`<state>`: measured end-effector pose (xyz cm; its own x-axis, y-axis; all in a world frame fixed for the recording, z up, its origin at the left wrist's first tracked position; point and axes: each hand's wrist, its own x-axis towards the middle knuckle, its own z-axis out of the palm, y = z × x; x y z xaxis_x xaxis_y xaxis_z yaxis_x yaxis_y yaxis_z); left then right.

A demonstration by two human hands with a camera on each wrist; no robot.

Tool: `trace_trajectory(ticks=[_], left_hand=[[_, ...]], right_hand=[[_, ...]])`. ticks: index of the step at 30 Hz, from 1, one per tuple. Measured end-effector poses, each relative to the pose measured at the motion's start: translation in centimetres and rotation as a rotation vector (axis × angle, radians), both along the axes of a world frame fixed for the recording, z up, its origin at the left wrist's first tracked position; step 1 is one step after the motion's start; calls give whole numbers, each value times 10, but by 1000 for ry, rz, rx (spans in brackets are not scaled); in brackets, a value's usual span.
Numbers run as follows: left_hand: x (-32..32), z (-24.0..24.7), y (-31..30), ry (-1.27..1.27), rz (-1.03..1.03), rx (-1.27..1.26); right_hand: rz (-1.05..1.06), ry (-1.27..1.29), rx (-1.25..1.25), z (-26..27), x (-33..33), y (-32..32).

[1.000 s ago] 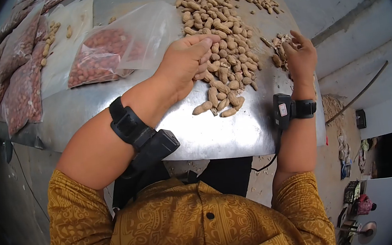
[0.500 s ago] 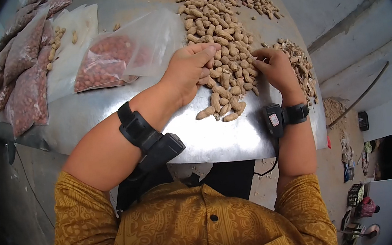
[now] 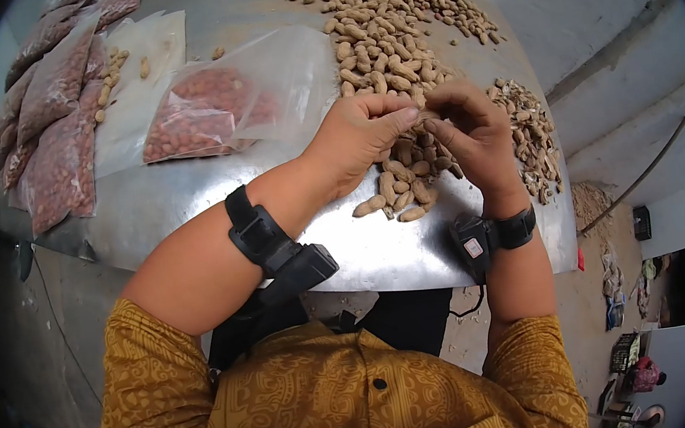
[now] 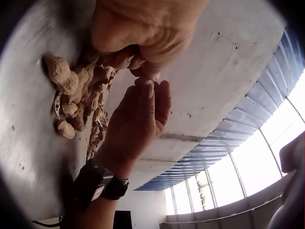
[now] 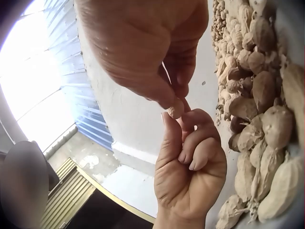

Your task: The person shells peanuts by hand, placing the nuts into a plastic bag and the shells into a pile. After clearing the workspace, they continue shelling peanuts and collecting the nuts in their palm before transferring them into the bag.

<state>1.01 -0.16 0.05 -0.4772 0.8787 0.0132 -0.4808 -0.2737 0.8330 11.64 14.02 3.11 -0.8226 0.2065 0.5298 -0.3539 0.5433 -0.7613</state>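
Both hands meet above the near end of a long pile of unshelled peanuts (image 3: 386, 46) on a metal table (image 3: 179, 204). My left hand (image 3: 403, 117) and right hand (image 3: 438, 123) pinch one peanut (image 5: 176, 109) between thumbs and fingertips. In the right wrist view the left hand (image 5: 178, 126) has its other fingers curled below the nut. The left wrist view has the right hand (image 4: 147, 86) reaching up to the left hand's fingertips (image 4: 136, 62). The nut is hidden in the head view.
A heap of empty shells (image 3: 531, 135) lies at the table's right edge. An open clear bag of red shelled peanuts (image 3: 206, 115) lies to the left, with several filled bags (image 3: 49, 122) beyond it. The table's front edge (image 3: 402, 279) runs close to my body.
My right hand came left from the shell heap, passed over the pile and joined the left hand. The left hand lifted off the pile, and both now pinch one nut.
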Motion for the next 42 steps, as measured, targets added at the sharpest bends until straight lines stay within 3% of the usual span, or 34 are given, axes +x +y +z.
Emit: trace_trajectory(ticks=[3,6,12,16,19,21,25,31,34,42], left_hand=[[0,0,-1,-9,-6,38],[2,2,0,-20,-3,57],[1,-3,2,-17,25,54],[5,6,0,-15,100,77],[12,15,-5,157,11,68],[16,9,0,288,99,30],[18,1,5,379,166,-7],[14,6,3,206,133,1],[12,11,0,56,141,53],[7,1,3,365,206,-23]], right_hand=[[-57,-53,-322,2,2,-9],[-3,-44,-465,-6,-3,-3],[50,-90,-367,-12,-8,-8],[-69,-161,-325,-6,-3,-14],[-110,-123,-238,-9,-5,-18],[-140,-55,-69,-15,-8,-21],[-108,-93,-117,-17,-8,-20],[-127,-93,-185,-17,-11,-23],[-76,-88,-353,-11,-12,-29],[-114,-50,-66,-13,-9,-18]])
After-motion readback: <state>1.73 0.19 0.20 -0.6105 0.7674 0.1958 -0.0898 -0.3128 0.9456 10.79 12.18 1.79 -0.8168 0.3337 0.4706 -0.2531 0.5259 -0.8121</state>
